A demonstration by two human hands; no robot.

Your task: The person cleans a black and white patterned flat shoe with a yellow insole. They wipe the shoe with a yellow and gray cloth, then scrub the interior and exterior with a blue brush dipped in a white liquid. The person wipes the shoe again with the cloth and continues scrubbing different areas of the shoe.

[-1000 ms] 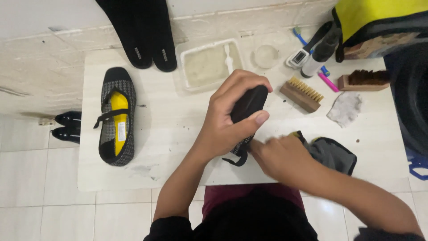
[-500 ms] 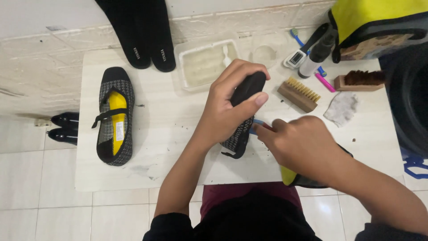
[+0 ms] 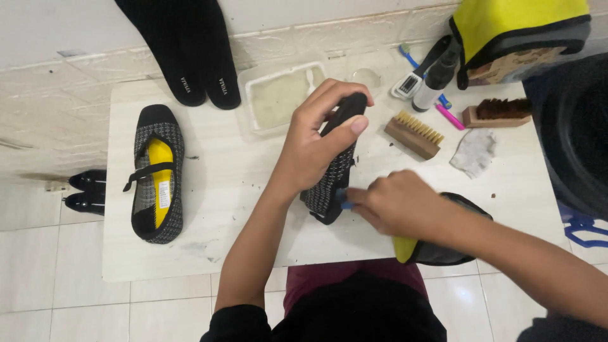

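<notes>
My left hand [image 3: 313, 142] grips a black woven flat shoe [image 3: 332, 180] by its toe end, holding it tilted on its side above the small white table [image 3: 221, 183]. My right hand [image 3: 396, 206] is closed on a small brush with a blue handle [image 3: 344, 196], whose tip is against the shoe's side near the heel. The matching shoe [image 3: 155, 174], with a yellow insole and black strap, lies flat on the table's left part.
Two black insoles [image 3: 190, 50] lean at the back. A white tray [image 3: 275, 98], wooden brushes [image 3: 415, 133] [image 3: 497, 113], a spray bottle [image 3: 434, 79], a crumpled cloth [image 3: 474, 152] and a yellow-black cloth [image 3: 437, 250] lie around. Black shoes [image 3: 85, 190] sit on the floor at left.
My right hand moved up along the shoe with the brush, then back down toward the heel. My left hand tilted the shoe slightly. The view shifted a little.
</notes>
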